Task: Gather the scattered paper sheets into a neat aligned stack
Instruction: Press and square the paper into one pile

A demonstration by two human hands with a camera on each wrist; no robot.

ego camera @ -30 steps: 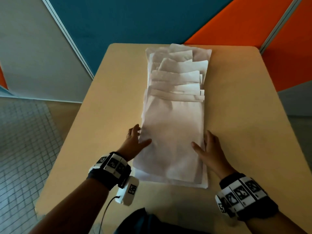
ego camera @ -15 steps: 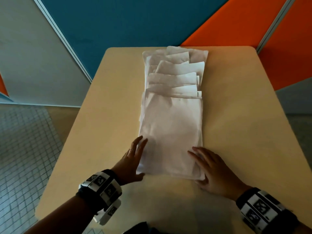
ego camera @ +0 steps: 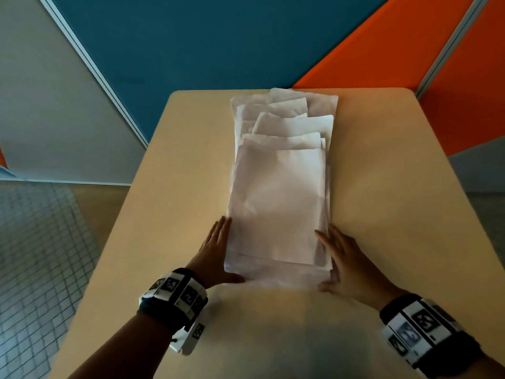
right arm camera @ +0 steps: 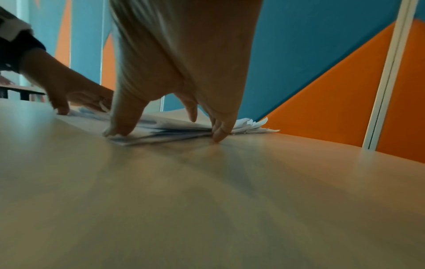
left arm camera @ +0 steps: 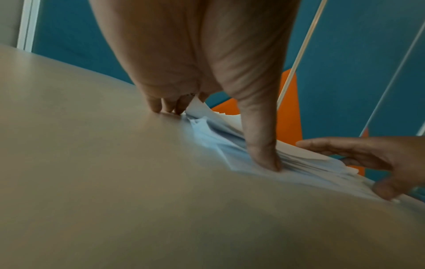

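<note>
Several white paper sheets [ego camera: 276, 203] lie overlapped in a long fanned pile down the middle of the beige table [ego camera: 396, 214], their far ends staggered. My left hand [ego camera: 216, 255] lies flat against the pile's near left corner, fingers straight along the left edge, thumb at the near edge. My right hand [ego camera: 344, 263] mirrors it at the near right corner, fingers along the right edge. In the left wrist view the left thumb [left arm camera: 264, 156] presses the sheets' [left arm camera: 299, 160] near edge. In the right wrist view the right fingers [right arm camera: 220, 131] touch the pile [right arm camera: 174, 125].
The table's far edge [ego camera: 287, 90] meets blue and orange wall panels [ego camera: 369, 64]. A tiled floor [ego camera: 38, 255] shows past the table's left edge. Bare tabletop lies to both sides of the pile and in front of it.
Both hands slid back from the sides of the top sheets to the pile's near corners. The sheets have been pushed closer together, so fewer staggered ends show at the far side.
</note>
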